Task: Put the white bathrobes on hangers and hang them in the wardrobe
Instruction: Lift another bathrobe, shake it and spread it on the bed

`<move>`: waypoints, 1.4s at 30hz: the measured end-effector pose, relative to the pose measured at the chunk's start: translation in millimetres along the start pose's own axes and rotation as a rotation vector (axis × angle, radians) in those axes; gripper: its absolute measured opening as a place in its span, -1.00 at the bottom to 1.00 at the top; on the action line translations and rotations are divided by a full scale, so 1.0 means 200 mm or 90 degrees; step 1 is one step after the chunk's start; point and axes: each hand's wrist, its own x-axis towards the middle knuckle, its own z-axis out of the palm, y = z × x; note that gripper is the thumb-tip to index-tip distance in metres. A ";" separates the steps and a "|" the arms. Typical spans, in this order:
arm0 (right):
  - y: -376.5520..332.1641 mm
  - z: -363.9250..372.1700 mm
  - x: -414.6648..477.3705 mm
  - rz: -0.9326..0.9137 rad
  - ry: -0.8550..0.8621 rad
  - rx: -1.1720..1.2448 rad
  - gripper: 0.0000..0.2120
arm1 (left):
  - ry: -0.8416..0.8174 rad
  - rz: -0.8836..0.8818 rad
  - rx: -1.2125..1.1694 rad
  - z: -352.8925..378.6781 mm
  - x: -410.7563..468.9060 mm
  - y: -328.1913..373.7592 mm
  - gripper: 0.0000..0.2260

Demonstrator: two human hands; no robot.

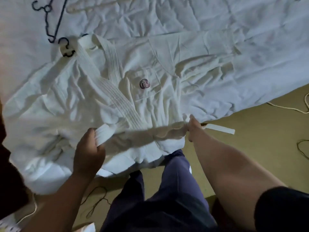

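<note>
So the white bathrobe (83, 97) is spread out front-up on the bed (217, 22), taking up pretty much the middle of the shot, with its lower part spilling over the bed edge toward 6 o'clock. There's a dark hanger (66, 47) tucked into the collar up at 10 o'clock, with only the hook poking out. The little pocket logo (144, 84) sits dead centre. The left hand (90, 151), around 7 o'clock, has its grip curled tight around a ribbed band (105, 133) of the robe. The right hand (192, 128), just right of centre, has a closed pinch grip on the belt (220, 129), and the flat end of it sticks out toward 3 o'clock over the floor (250, 148). The stretch between the hands is blurry, so I can't tell exactly what runs there. A spare dark hanger (50, 19) and a pale hanger (80, 7) lie on the sheet at 11 o'clock.
</note>
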 end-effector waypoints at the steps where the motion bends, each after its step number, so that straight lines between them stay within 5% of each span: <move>1: -0.05 0.02 0.01 0.015 -0.038 -0.013 -0.73 | 0.018 -0.002 0.002 0.03 0.01 0.03 -0.82; 5: -0.15 0.06 0.10 0.086 -0.065 0.087 -0.85 | 0.087 0.003 0.039 0.18 0.04 0.10 -0.83; 9: -0.18 -0.08 0.07 0.074 0.005 0.335 -0.81 | 0.179 -0.144 -0.013 0.17 0.03 0.16 -0.80; 12: -0.38 -0.22 -0.09 -0.012 -0.121 0.589 -0.88 | 0.227 -0.178 -0.098 0.06 0.03 0.25 -0.72; 15: -0.64 -0.33 -0.29 -0.136 -0.306 0.619 -0.88 | 0.293 -0.178 -0.154 -0.12 0.02 0.28 -0.65; 20: -1.02 -0.30 -0.80 -0.415 -0.492 0.352 -0.66 | 0.312 -0.216 -0.280 -0.32 -0.02 0.17 -0.81; 27: -1.16 0.00 -1.62 -0.755 -0.544 0.124 -0.35 | 0.340 -0.233 -0.520 -0.57 -0.20 -0.21 -0.88; 29: -1.07 0.18 -1.78 -0.832 -0.563 0.005 -0.42 | 0.352 -0.271 -0.575 -0.62 -0.25 -0.34 -0.85; 32: -0.78 0.52 -1.83 -0.873 -0.566 -0.341 -0.51 | 0.357 -0.346 -0.673 -0.67 -0.35 -0.51 -0.85; 36: -0.19 0.93 -1.57 -0.837 -0.320 -0.930 -0.31 | 0.355 -0.449 -0.702 -0.64 -0.43 -0.73 -0.85; 42: 0.60 1.19 -1.16 -0.802 -0.298 -1.175 0.01 | 0.107 -0.691 -0.752 -0.57 -0.52 -0.93 -0.67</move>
